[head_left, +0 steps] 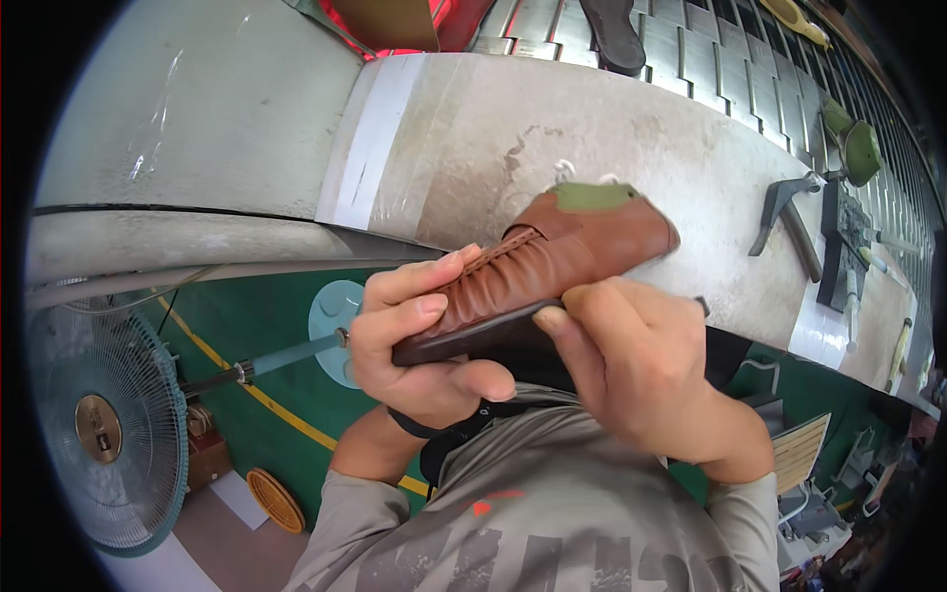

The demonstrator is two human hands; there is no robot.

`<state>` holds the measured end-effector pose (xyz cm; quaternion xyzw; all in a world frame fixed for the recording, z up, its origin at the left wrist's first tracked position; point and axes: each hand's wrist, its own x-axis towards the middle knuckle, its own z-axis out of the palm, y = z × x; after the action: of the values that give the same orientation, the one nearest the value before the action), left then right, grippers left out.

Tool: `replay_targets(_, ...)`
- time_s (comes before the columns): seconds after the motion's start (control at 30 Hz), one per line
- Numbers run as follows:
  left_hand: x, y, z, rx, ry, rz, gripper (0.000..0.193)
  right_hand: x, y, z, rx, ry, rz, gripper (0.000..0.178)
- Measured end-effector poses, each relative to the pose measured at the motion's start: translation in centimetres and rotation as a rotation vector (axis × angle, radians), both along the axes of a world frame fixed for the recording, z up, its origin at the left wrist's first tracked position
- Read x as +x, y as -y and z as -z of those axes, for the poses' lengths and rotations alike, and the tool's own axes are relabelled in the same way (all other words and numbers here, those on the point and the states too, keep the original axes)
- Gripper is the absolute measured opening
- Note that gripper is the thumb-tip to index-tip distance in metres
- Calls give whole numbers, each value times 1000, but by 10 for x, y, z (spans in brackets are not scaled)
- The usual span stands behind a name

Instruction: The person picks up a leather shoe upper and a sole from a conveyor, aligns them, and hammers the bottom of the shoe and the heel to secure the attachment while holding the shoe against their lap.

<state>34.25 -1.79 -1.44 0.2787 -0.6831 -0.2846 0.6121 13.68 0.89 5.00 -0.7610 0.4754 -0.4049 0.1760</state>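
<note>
A brown leather shoe (582, 237) with a gathered front and a green patch at its opening is held tilted over the near edge of the worktable. My left hand (419, 335) wraps round its toe end, fingers over the upper and thumb beneath the dark sole (483, 340). My right hand (636, 360) is closed on the sole's edge around the middle, thumb against bent fingers. A dark tip, seemingly the sole's heel end, shows beyond my right knuckles, below the upper's heel. My right palm hides the part between.
The pale worktable (483, 128) carries a dark metal fixture (843, 237) with a lever at right. Behind runs a slatted metal conveyor (681, 59) with a dark sole-shaped piece (617, 35). A fan (104, 424) stands at left; a round orange basket (276, 500) is lower left.
</note>
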Motion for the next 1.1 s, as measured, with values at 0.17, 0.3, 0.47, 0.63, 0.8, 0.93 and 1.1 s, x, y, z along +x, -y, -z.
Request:
replay_targets(0.17,-18,-6,54,47,-59,-102,72,-16,33,6,22,-371,25,28)
replay_targets(0.3,-14,-12,33,322,69,-66,52,-30,37,-4,32,-583,72,36)
replay_targets(0.47,-17,42,-18,537,336,143,24,-81,27,-11,131,-776,120,37)
replay_targets(0.63,-108,148,-19,187,804,224,82,-115,9,-10,207,-608,184,31)
replay_targets(0.8,-147,172,-25,419,811,553,76,-138,-3,-20,460,-151,221,34)
replay_targets(0.93,-138,170,-64,269,371,541,66,-119,2,-34,187,831,160,42)
replay_targets(1.1,-112,139,-111,-295,316,276,63,-74,21,-33,-199,686,161,84)
